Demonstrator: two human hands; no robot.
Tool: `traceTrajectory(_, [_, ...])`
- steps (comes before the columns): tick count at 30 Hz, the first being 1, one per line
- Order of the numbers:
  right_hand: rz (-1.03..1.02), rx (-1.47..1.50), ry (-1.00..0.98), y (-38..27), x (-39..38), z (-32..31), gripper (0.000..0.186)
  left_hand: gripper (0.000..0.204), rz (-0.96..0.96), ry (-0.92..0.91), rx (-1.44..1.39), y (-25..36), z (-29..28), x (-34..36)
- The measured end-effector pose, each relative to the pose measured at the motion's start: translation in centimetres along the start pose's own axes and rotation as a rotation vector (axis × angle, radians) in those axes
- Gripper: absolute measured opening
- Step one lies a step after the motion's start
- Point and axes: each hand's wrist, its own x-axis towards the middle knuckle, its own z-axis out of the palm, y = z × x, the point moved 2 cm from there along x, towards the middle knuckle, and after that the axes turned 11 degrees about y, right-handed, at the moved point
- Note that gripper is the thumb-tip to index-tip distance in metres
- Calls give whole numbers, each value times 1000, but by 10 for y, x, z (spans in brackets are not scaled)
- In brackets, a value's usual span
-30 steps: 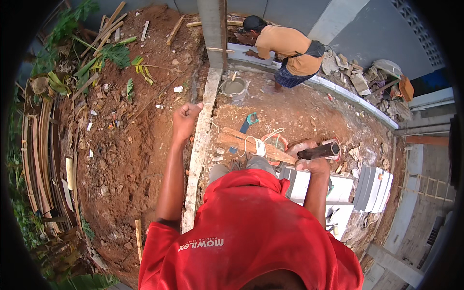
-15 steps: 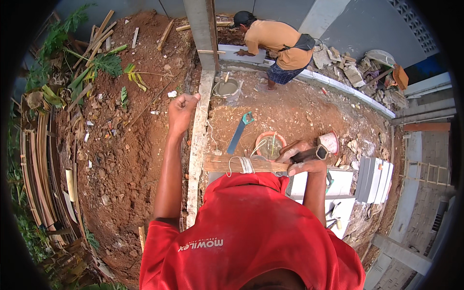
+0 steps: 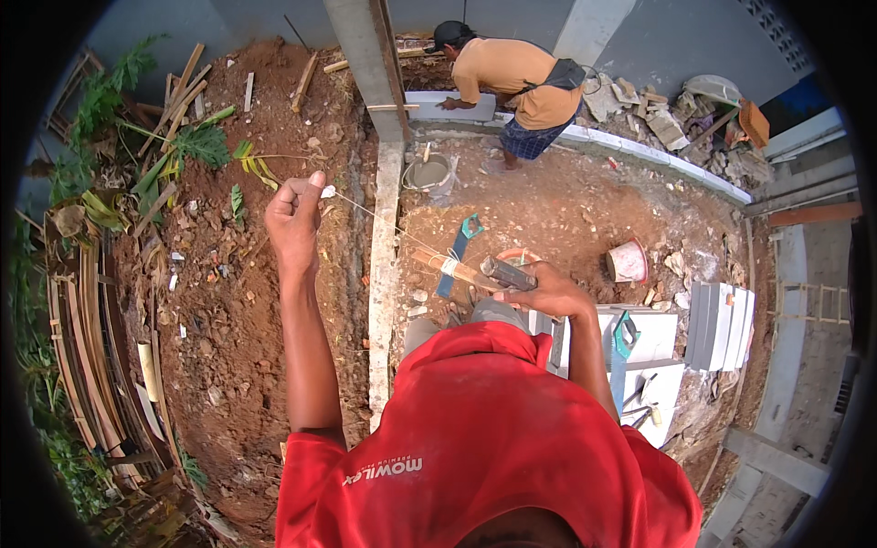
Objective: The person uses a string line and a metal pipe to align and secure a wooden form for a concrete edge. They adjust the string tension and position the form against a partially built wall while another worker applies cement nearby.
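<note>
White string point(image 3: 449, 266) wound round a wooden stick point(image 3: 468, 272), free run going up-left to the person's left hand point(image 3: 294, 215). Left hand is raised over the red dirt, thumb and forefinger pinched together on what looks like the string end. Exact grip is lost: line is too thin to trace at the fingertips, and a white scrap on the ground sits right behind it.

Right hand point(image 3: 550, 290) is curled round the stick's near end plus a dark, blocky tool point(image 3: 509, 272). Can't tell the tool's type; its rear goes into the hand. Most right fingers hidden too, thumb shows.

Stick is in front of the person's waist, seen across a saw point(image 3: 459, 248) and covering part of its blade. Orange bucket point(image 3: 518, 255) is mostly blocked by tool and hand, only the upper rim shows. String run passes over the concrete beam point(image 3: 385, 265).

Second saw point(image 3: 626, 335) lies on white blocks point(image 3: 653, 333); right forearm cuts off part of the stack. Co-worker point(image 3: 512, 73) bends at a white panel point(image 3: 457, 107), far hand not clear.
</note>
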Motion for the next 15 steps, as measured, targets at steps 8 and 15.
traceTrajectory(8, [-4,402,78,0,-2,-35,30,26,-50,52,127,-27,-23,-10])
traceTrajectory(15, [-94,466,151,-5,1,-26,38,26,-134,-4,123,-26,-13,-15])
